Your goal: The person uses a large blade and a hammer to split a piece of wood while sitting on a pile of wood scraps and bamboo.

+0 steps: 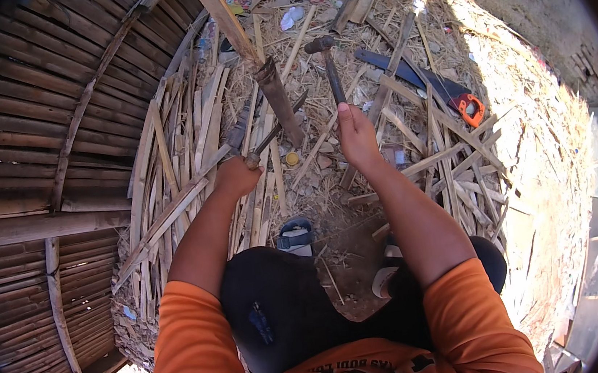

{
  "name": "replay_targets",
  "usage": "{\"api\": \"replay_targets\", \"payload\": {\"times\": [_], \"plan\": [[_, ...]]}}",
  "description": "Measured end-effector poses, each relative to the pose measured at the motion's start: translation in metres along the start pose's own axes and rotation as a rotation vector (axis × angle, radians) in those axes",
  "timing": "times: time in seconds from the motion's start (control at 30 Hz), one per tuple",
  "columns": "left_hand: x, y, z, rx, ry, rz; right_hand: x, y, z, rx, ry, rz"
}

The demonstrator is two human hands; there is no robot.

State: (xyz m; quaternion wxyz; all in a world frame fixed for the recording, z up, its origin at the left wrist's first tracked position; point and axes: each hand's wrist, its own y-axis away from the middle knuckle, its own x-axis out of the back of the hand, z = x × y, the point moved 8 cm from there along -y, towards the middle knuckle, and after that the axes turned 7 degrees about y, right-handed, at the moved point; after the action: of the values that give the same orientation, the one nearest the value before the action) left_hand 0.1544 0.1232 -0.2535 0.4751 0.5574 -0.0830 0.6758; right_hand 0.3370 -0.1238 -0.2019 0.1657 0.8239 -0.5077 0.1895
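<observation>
My right hand (358,136) is closed around the handle of a hammer (333,74), thumb along the handle, with the dark metal head pointing away from me. My left hand (237,177) is closed on the wooden grip of a long, narrow, dark blade (268,139). The blade slants up to the right and passes behind an upright wooden post (276,98), its tip showing on the far side. Between the two hands stands the post, its lower end at the ground. The hammer is apart from the post and the blade.
Wood strips (181,144) are piled on the left beside a slatted bamboo wall (35,105). A handsaw (449,88) with an orange handle lies among sticks on the right. Straw and litter cover the ground. My sandalled foot (295,236) is below the post.
</observation>
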Motion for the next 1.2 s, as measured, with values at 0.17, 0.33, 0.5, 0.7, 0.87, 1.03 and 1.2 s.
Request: {"api": "replay_targets", "payload": {"times": [0.17, 0.33, 0.5, 0.7, 0.87, 1.03, 1.2], "plan": [[0.004, 0.002, 0.009, 0.028, -0.021, -0.027, -0.029, 0.018, 0.037, -0.043, 0.372, -0.138], [0.002, 0.005, 0.01, -0.006, -0.017, -0.022, -0.02, 0.011, 0.024, -0.079, 0.171, -0.11], [-0.001, 0.005, 0.007, 0.03, 0.002, -0.04, -0.009, 0.004, -0.001, -0.007, 0.056, -0.028], [-0.004, 0.007, 0.009, 0.012, -0.047, -0.055, -0.029, 0.023, 0.053, -0.149, 0.25, -0.134], [-0.009, 0.0, 0.004, 0.023, 0.059, -0.062, -0.003, -0.008, 0.013, -0.074, -0.06, -0.011], [-0.015, -0.004, 0.002, 0.004, 0.022, -0.065, -0.028, 0.014, 0.053, -0.103, 0.245, -0.118], [-0.02, -0.004, -0.004, 0.035, 0.054, -0.053, -0.017, 0.001, 0.044, -0.131, 0.13, -0.089]]}}
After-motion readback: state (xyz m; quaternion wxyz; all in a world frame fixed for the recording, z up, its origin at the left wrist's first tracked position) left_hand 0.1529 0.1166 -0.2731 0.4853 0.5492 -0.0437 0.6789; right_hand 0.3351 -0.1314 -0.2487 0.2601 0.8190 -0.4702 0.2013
